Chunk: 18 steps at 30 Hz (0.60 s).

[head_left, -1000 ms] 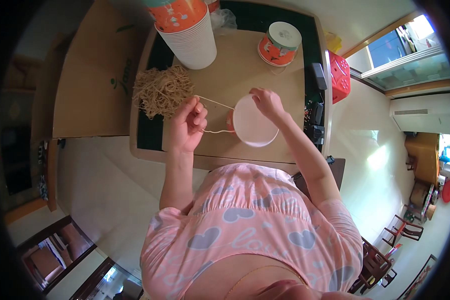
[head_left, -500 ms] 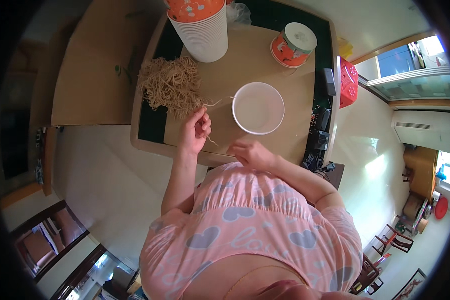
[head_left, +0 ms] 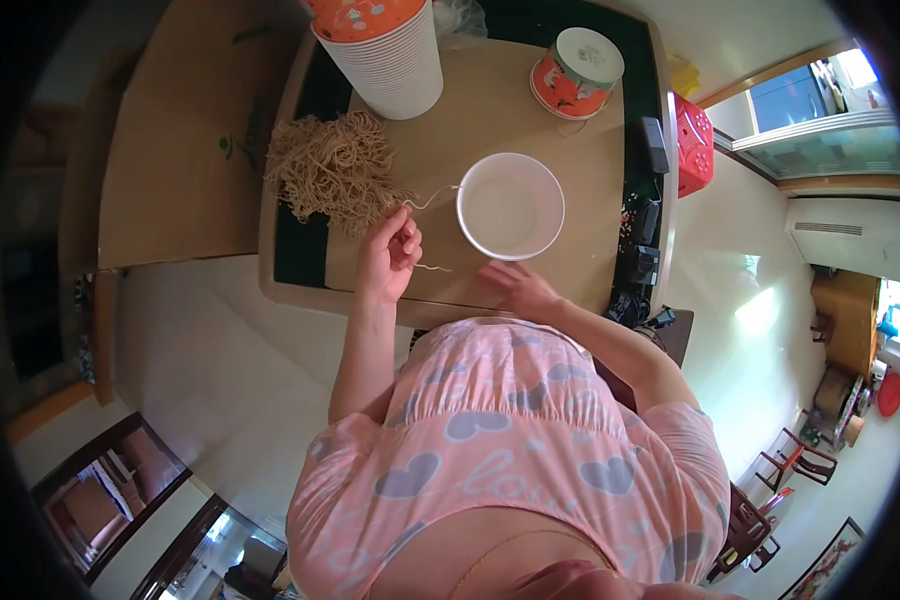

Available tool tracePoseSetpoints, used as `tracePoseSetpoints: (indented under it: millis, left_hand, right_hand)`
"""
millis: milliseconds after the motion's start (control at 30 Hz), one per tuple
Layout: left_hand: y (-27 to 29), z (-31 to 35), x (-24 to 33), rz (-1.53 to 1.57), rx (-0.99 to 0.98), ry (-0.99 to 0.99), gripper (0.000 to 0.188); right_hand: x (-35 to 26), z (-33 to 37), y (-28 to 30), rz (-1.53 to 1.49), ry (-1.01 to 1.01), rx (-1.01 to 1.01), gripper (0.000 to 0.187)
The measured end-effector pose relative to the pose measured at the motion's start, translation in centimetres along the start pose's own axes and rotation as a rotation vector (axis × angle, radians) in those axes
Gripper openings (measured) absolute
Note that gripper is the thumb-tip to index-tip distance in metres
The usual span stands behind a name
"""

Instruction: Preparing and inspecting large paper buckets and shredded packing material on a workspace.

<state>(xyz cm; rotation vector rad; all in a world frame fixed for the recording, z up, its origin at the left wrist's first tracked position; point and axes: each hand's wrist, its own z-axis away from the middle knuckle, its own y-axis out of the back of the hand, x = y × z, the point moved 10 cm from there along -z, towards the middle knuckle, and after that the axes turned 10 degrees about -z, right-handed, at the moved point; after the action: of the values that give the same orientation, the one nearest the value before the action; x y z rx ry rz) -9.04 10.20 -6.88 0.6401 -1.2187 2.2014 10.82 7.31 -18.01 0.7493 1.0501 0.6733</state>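
My left hand (head_left: 392,255) is closed, pinching a thin beige cord (head_left: 431,199). One end of the cord reaches the left side of a white paper bucket (head_left: 547,205); the other hangs out below my fingers. The bucket stands on the table, its round mouth facing up and nothing visible inside. Just below its near side is my right hand (head_left: 522,292), blurred, with fingers stretched out and nothing seen in them. A tangled heap of beige cords (head_left: 332,168) lies beyond my left hand, close to its fingertips.
A tall stack of white paper buckets (head_left: 395,78) with an orange one on top rises at the back left. At the back right sits an orange patterned bucket (head_left: 570,88), upside down. Black adapters (head_left: 645,265) line the table's right edge. A large cardboard box (head_left: 185,150) stands left.
My right hand has gone from curled to stretched out, moving right toward the bucket's near side. My left hand keeps its pinch on the cord, whose loose end has swung right.
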Motion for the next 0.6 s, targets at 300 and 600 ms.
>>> tracePoseSetpoints:
  millis: [300,600]
  left_hand:
    - [0.2,0.0,-0.6,0.002,-0.007,0.006,0.009]
    - [-1.8,0.1,0.2,-0.033,-0.048,-0.004,0.009]
  right_hand:
    - [2.8,4.6,0.3,-0.176,-0.138,0.232,0.058]
    - [-0.8,-3.5,-0.7,-0.001,0.01,0.208,0.06]
